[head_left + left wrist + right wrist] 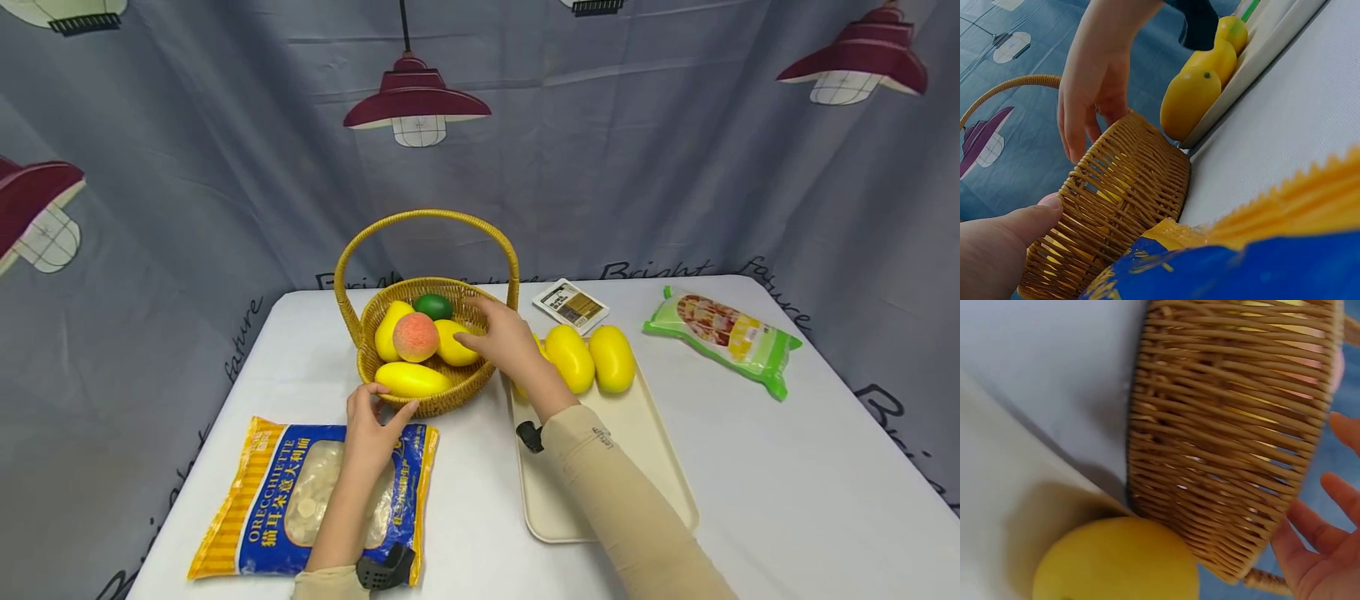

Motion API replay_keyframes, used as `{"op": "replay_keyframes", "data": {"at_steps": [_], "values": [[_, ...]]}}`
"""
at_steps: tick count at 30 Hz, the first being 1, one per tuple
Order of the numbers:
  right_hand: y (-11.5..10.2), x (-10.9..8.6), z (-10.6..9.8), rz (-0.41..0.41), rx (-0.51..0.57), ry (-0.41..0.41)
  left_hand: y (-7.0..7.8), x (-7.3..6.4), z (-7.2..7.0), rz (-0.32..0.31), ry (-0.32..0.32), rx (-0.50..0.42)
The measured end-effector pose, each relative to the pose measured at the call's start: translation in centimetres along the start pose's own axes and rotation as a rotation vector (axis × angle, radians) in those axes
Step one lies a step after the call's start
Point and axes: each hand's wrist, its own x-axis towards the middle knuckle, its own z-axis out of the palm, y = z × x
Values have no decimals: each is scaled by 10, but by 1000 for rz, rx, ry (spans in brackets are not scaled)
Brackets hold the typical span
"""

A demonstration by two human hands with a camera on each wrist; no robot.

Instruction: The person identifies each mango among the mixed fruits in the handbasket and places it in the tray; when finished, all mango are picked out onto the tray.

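A wicker basket (468, 390) with a tall arched handle holds a peach (416, 337), a dark green fruit (433, 306) and yellow mangoes (413, 380). At its front rim my left hand (372, 433) grips the edge, the thumb (1044, 215) on the wicker in the left wrist view; its other fingers are hidden there. Over the basket's right side hovers my right hand (504, 335), fingers spread near a mango (455, 343) and holding nothing. More mangoes (613, 359) lie at the far end of a cream tray (622, 467), one partly covered by my right wrist.
A blue and yellow pasta bag (266, 500) lies in front of the basket, beneath my left forearm. Behind the tray is a small white packet (572, 306). A green food package (723, 337) lies at the right of the white table (795, 492). A grey curtain hangs behind.
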Motion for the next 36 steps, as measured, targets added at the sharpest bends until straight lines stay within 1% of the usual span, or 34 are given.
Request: {"op": "replay_keyframes", "data": {"at_steps": [5,10,14,18,24,30,33,36], "values": [[7,11,12,-7,-141,-31,1,0,5,12,0,-1],[10,20,20,-17,-277,-102,2,-1,6,24,5,6],[9,24,25,-5,-314,-152,3,-2,6,25,17,17],[8,26,29,-5,-318,-166,3,-2,5,25,19,22],[7,27,32,-28,-319,-143,1,-1,3,23,13,5],[6,25,34,-63,-376,-77,-1,-1,2,27,18,5],[3,25,31,-52,-402,-39,-1,0,1,24,19,7],[0,24,25,-21,-393,-2,-2,0,0,14,18,6]]}}
